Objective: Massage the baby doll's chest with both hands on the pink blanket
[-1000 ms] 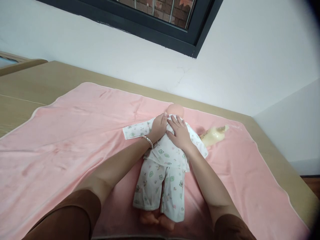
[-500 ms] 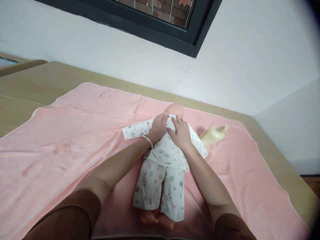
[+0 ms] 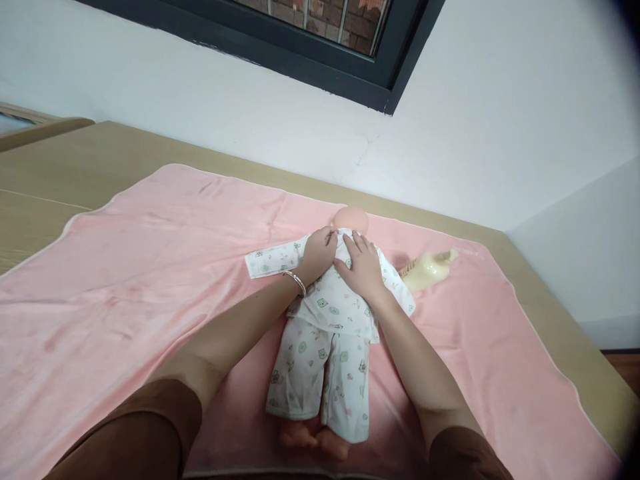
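The left forearm (image 3: 240,328) and right forearm (image 3: 425,360), both bare, reach forward and lean toward each other. The left hand (image 3: 319,256) is curled. Just beside it, the right hand (image 3: 365,269) lies flat, palm down, fingers (image 3: 358,243) a little apart.

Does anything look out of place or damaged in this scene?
Yes: the yellowish bottle appears to lie on its side beside the doll, instead of standing. Thin, crack-like lines mark the white wall below the window frame.

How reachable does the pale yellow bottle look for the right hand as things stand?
Probably yes: the right hand lies flat on the white shirt, and though a sleeve partly hides the bottle, its far end lies uncovered.
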